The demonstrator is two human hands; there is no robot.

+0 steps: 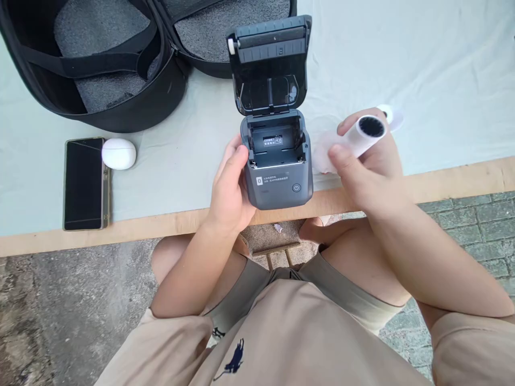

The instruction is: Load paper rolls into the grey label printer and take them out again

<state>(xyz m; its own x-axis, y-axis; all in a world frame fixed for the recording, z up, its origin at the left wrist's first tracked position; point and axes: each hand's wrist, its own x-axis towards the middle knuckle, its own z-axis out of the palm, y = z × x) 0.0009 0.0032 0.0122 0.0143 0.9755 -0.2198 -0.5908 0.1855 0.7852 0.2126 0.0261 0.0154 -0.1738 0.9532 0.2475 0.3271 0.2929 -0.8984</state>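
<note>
A dark grey label printer (278,185) is held over the table's front edge, its lid (270,64) swung up and back. The paper bay inside shows a small printed sticker and no roll. My left hand (231,187) is closed round the printer's left side, thumb at its upper edge. To the right, my right hand (374,171) grips a white paper roll (359,138) with a dark hollow core, tilted toward me. A thin translucent strip (326,150) hangs off its left side. Behind that hand, a second white roll-like piece (391,115) lies partly hidden.
An open black zip case (161,102) with grey foam lining stands at the back left. A phone (83,185) lies near the table's left front, with a white rounded earbud-style case (119,154) against its edge. A wooden strip (454,177) edges the cloth-covered table.
</note>
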